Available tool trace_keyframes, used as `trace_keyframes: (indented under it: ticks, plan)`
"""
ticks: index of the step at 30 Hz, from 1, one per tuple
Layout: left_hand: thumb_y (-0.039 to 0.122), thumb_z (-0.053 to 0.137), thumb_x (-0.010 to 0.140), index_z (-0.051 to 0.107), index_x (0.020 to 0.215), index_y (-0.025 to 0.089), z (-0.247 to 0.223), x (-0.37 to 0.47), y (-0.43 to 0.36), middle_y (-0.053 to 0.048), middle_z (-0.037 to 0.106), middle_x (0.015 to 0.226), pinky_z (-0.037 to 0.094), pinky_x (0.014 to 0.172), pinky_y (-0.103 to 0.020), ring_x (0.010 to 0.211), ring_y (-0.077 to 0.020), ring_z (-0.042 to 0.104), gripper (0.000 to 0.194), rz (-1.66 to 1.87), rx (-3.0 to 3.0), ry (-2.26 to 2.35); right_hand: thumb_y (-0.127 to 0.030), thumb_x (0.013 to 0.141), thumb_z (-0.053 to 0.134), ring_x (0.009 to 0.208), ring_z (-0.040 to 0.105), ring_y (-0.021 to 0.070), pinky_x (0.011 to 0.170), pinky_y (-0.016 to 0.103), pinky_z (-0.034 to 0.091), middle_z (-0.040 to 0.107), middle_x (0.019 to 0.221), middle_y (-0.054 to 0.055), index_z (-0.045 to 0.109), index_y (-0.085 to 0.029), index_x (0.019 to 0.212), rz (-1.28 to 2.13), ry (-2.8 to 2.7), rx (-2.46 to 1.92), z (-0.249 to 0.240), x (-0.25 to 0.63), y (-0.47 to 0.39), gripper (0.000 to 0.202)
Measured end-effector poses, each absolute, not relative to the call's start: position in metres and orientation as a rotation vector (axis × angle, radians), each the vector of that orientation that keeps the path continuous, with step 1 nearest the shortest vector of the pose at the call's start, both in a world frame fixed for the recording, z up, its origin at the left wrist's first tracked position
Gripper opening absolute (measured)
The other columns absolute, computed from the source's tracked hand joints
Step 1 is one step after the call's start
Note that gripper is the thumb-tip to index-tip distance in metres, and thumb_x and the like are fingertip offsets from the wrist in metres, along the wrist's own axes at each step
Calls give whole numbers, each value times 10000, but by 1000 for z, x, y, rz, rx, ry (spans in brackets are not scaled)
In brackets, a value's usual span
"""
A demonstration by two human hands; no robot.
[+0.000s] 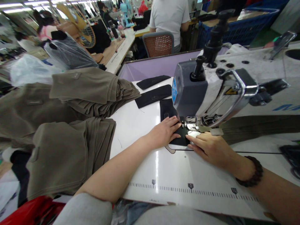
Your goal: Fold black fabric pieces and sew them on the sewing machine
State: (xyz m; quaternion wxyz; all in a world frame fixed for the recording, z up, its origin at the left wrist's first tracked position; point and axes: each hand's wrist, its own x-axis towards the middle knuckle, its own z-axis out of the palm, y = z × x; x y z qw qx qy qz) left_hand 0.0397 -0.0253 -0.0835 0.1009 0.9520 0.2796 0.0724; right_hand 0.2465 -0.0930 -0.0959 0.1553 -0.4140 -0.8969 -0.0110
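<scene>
Left fingers: our left hand [165,132] lies flat, fingers together and stretched, pressing the black fabric piece [172,120] onto the bed. Nothing gripped.
Right fingers: our right hand [209,148] rests palm down, fingers slightly apart, tips on the near edge of the same piece. A pressing touch, no clamp.
Fabric piece: on the white table [145,125], its near end under the presser foot [191,126], the rest trailing away behind the needle.
Machine: the sewing machine head [203,90] stands right above both hands.
Doing it well, our judgement: we keep fingertips flat and just clear of the foot, guide the edge straight and let the feed pull; we do not drag.
Further out: two more black pieces [153,89] lie beyond; stacks of olive garments [70,150] sit to the left.
Beyond: a seated person [170,18] faces away on a chair.
</scene>
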Motion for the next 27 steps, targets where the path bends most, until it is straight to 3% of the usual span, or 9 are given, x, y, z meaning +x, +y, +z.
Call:
trace_keyframes:
  ticks: [12, 18, 27]
  plan:
    - [331, 472, 866, 509, 1147, 48, -88, 38, -22, -169, 493, 1227, 352, 1012, -406, 1208, -265, 406, 401, 292, 2900, 781, -247, 868, 415, 631, 551, 148, 588, 279, 368, 629, 704, 41, 604, -123, 1033, -15, -2592, -1195, -95, 247, -92, 280]
    - [306, 485, 863, 611, 1017, 84, -81, 31, -38, -98, 606, 1045, 478, 868, -314, 963, -195, 561, 299, 333, 2926, 555, -145, 835, 398, 646, 548, 132, 605, 263, 388, 622, 708, 39, 618, -137, 979, 263, -2536, -1111, -86, 255, -91, 264]
    - [313, 490, 863, 633, 982, 119, -78, 28, -40, -86, 612, 1054, 481, 837, -314, 966, -189, 555, 269, 330, 2891, 532, -121, 796, 415, 618, 526, 123, 578, 257, 378, 609, 691, 32, 630, -145, 930, 326, -2531, -1086, -80, 261, -93, 254]
